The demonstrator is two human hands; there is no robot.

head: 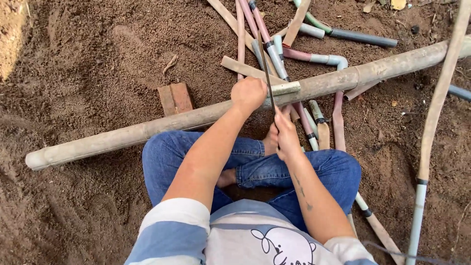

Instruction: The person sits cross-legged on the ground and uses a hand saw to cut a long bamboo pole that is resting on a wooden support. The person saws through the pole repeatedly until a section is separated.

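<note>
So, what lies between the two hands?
In the head view, the thin dark blade stands between the left hand and right hand, crossing the long pole.

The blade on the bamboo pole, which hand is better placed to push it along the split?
Probably the right hand: it grips the blade's handle, while the left hand rests on the bamboo pole, steadying it.

Loose brown soil [88,64] is the ground here, scuffed and uneven. A long bamboo pole [147,130] lies slantwise across it, one part propped on a small reddish wooden block [175,98]. Beyond the pole lies a scatter of split bamboo strips [248,69] and cut lengths — pink, green, grey [363,37]. A thin pole [434,118] runs down the right edge.
</note>
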